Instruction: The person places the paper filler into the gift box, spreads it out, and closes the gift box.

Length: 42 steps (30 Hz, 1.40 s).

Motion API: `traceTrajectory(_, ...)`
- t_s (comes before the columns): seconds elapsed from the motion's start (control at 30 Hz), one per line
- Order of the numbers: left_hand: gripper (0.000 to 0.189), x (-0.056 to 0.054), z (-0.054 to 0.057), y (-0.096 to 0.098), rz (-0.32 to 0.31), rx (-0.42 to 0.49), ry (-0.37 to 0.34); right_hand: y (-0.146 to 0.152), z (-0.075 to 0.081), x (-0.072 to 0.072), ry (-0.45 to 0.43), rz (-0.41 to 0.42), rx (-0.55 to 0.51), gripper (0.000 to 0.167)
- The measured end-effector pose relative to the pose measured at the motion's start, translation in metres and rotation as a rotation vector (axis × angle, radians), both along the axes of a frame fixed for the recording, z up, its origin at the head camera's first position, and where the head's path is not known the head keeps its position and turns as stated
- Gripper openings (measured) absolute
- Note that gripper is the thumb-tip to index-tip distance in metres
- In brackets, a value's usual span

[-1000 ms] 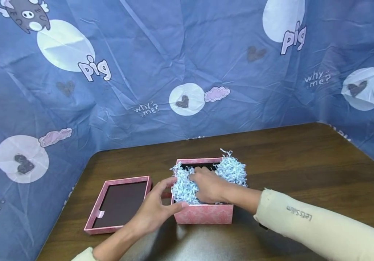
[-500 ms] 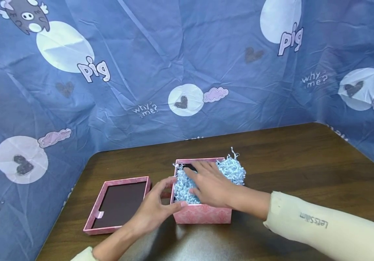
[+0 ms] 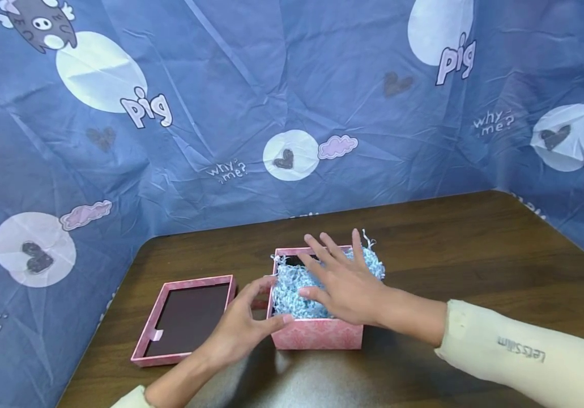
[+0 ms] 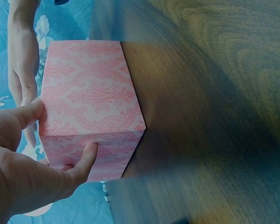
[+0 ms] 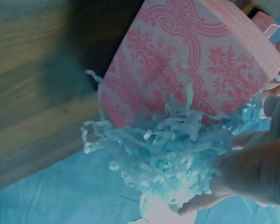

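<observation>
A pink patterned box (image 3: pixel 317 335) stands uncovered on the table, with pale blue shredded paper (image 3: pixel 292 289) filling it and spilling over its right side. My left hand (image 3: pixel 241 326) holds the box at its near left corner; in the left wrist view the thumb is at the top edge and a fingertip touches the left side (image 4: pixel 107 151). Above the shredded paper, my right hand (image 3: pixel 350 286) hovers palm down, fingers spread and straight, gripping nothing. It hides part of the paper and the box's right rim. Black interior shows at the box's far left.
Left of the box lies a pink-rimmed lid (image 3: pixel 190 317), dark inside face up, with a small pale tab (image 3: pixel 157 335). The brown wooden table (image 3: pixel 475 272) extends to the right. A blue printed cloth (image 3: pixel 210 113) hangs behind the table and along its sides.
My right hand has come up out of the box, spread its fingers and shifted right. The shredded paper on the left lies lower and flatter. My left hand has stayed on the corner.
</observation>
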<state>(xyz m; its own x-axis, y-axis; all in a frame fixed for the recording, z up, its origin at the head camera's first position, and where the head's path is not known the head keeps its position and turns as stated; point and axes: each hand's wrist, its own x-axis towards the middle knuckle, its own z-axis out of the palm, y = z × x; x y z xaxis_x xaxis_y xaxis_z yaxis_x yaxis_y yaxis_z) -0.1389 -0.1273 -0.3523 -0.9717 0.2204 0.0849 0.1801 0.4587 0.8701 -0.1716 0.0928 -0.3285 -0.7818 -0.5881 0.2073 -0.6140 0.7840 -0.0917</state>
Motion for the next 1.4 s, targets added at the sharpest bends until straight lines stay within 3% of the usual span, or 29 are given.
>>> traceTrajectory(0.23,0.066,0.001,0.002,0.0,-0.002,-0.009,-0.01,0.01,0.004,0.002,-0.015,-0.068,-0.006,0.071)
traceTrajectory(0.43,0.065,0.003,0.001,0.001,0.006,-0.002,-0.012,0.013,0.002,0.003,-0.132,-0.138,-0.02,0.074)
traceTrajectory(0.6,0.066,0.004,0.002,0.001,0.008,-0.004,-0.013,0.009,-0.004,0.007,-0.239,-0.091,-0.058,0.073)
traceTrajectory(0.97,0.064,0.003,0.0,0.002,0.016,0.001,-0.015,-0.01,-0.01,0.007,-0.292,0.012,-0.053,0.068)
traceTrajectory(1.13,0.065,0.003,0.0,0.001,0.012,0.005,-0.011,-0.02,-0.011,-0.004,-0.421,0.041,-0.075,0.067)
traceTrajectory(1.27,0.064,0.003,-0.001,0.0,0.0,0.003,-0.01,-0.028,-0.015,-0.015,-0.531,0.058,-0.03,0.066)
traceTrajectory(1.4,0.065,0.002,-0.002,0.0,-0.01,0.006,-0.008,-0.033,-0.019,-0.022,-0.63,0.032,-0.031,0.065)
